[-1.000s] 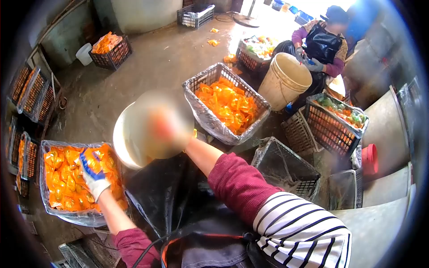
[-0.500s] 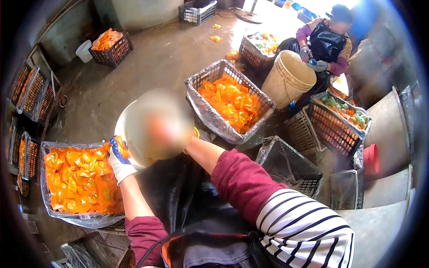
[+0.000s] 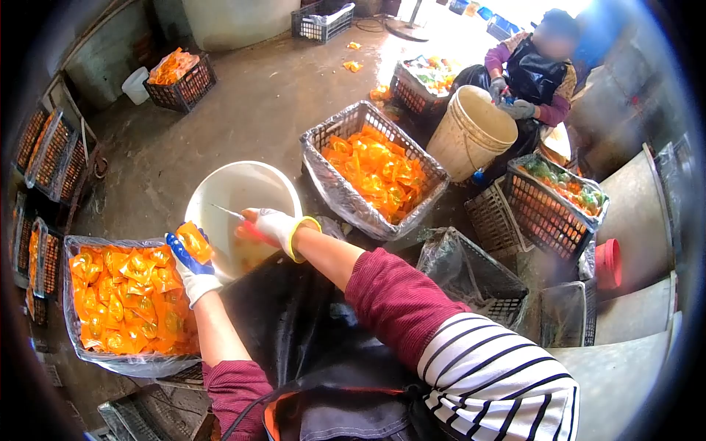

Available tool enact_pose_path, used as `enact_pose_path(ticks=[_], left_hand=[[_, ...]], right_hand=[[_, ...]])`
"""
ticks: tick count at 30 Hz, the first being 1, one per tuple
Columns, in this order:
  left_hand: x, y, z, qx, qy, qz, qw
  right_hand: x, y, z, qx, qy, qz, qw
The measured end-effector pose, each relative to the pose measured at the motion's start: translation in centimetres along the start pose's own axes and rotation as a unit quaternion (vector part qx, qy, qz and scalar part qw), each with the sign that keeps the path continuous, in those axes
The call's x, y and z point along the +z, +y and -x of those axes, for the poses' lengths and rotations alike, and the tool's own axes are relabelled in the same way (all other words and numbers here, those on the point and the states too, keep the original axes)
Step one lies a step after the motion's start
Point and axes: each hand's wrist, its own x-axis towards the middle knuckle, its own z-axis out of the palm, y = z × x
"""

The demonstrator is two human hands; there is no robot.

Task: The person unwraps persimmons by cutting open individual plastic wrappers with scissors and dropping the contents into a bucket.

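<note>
My left hand (image 3: 195, 266), in a white and blue glove, grips an orange plastic packet (image 3: 193, 242) at the near left rim of a white bucket (image 3: 276, 178). Over the bucket, my gloved right hand (image 3: 278, 226) is closed around a red-handled blade (image 3: 226, 212). Its thin metal tip points left toward the packet; whether it is a knife or scissors is unclear. Some cloudy, orange-tinted contents show low in the bucket. Left of my left wrist stands a plastic-lined crate (image 3: 132, 360) filled with similar orange packets (image 3: 125, 294).
Beyond the bucket sits another lined crate (image 3: 334, 192) of orange pieces. A beige bucket (image 3: 460, 143) stands before a seated person (image 3: 540, 73) in grey gloves. More crates (image 3: 555, 209) line the right side, and crates (image 3: 55, 158) are stacked at left. Orange scraps (image 3: 353, 66) lie on the floor.
My right hand has drawn back slightly into clearer view, with the blade now visible. My left hand has turned, so the packet shows more fully. The view has shifted slightly.
</note>
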Motion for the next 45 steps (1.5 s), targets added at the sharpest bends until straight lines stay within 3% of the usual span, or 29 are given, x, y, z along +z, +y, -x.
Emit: enact_pose_path(ticks=[1,2,4,7,9,11,15,16,18,20,22,23,24,26,28,29,30,31,32,35,37,39,42,44,45], left_hand=[[0.6,0.1,0.0,-0.060,-0.090,0.093,0.990],[1.2,0.1,0.5,-0.022,0.041,-0.027,0.999],[3.4,-0.3,1.5,0.044,0.181,-0.152,0.971],[5.9,-0.9,2.4,0.124,0.213,-0.171,0.954],[5.6,-1.0,2.4,0.126,0.218,-0.181,0.951],[4.1,-1.0,2.2,0.095,0.181,-0.210,0.956],[-3.6,-0.4,-0.1,0.111,-0.017,-0.386,0.915],[0.7,-0.6,0.9,0.064,0.059,-0.328,0.941],[4.0,-0.9,1.9,0.011,0.119,-0.243,0.963],[4.8,-0.8,2.1,0.004,0.090,-0.197,0.976],[5.6,-0.8,2.7,0.028,0.100,-0.411,0.906],[5.9,-0.6,2.9,0.045,0.105,-0.508,0.854],[4.8,-0.2,3.0,0.100,0.127,-0.745,0.648],[3.6,-0.8,2.3,0.210,0.026,-0.921,0.329],[2.8,-1.0,0.7,0.236,0.064,-0.877,0.413],[3.5,-1.5,1.2,0.206,0.110,-0.699,0.676],[4.1,-2.1,1.7,0.152,0.127,-0.448,0.872],[4.5,-2.4,1.7,0.076,0.118,-0.153,0.978],[4.4,-2.3,0.9,0.127,0.059,-0.363,0.921],[3.0,-2.3,-0.8,0.206,-0.002,-0.596,0.776],[2.5,-2.9,-0.4,0.162,0.012,-0.465,0.870],[2.9,-3.1,0.0,0.093,0.051,-0.255,0.961],[3.0,-2.8,-0.5,0.086,0.002,-0.339,0.937],[9.0,-1.5,2.7,0.006,0.067,-0.108,0.992],[11.2,-1.2,3.9,-0.035,0.098,0.011,0.995]], right_hand=[[0.2,0.2,-0.1,-0.004,-0.003,0.023,1.000],[0.2,0.5,0.0,-0.006,-0.001,0.044,0.999],[0.2,0.8,0.0,-0.021,0.001,0.051,0.998],[2.5,-7.7,3.8,0.058,0.036,0.191,0.979],[4.3,-12.0,5.2,0.100,0.059,0.270,0.956],[1.9,-5.9,2.7,0.048,0.017,0.120,0.992],[3.0,-7.9,3.4,0.078,0.063,0.021,0.995],[2.8,-7.6,3.3,0.052,0.043,-0.001,0.998],[2.1,-5.3,2.9,0.016,0.022,-0.040,0.999],[2.5,-5.1,2.8,0.008,0.035,-0.072,0.997],[3.3,-7.5,3.9,0.083,0.057,0.138,0.985],[3.4,-8.4,4.6,0.077,0.017,0.178,0.981],[3.5,-9.3,5.3,0.068,-0.022,0.216,0.974],[6.3,-17.4,8.9,0.196,-0.011,0.301,0.933],[5.5,-15.3,7.6,0.157,-0.065,0.317,0.933],[4.1,-10.5,5.8,0.082,-0.057,0.323,0.941],[5.6,-13.1,7.1,0.141,-0.030,0.290,0.946],[4.1,-8.6,5.2,0.018,-0.035,0.402,0.915],[3.7,-7.6,4.8,0.025,-0.055,0.387,0.920],[4.0,-7.7,4.7,0.046,-0.080,0.333,0.938],[6.2,-12.7,7.1,0.120,-0.058,0.284,0.950],[7.0,-13.8,7.4,0.126,-0.056,0.309,0.941],[6.0,-11.3,6.0,0.066,-0.074,0.408,0.907],[4.6,-6.8,4.2,0.050,-0.043,0.350,0.934],[3.9,-5.2,3.7,0.041,-0.026,0.321,0.946]])
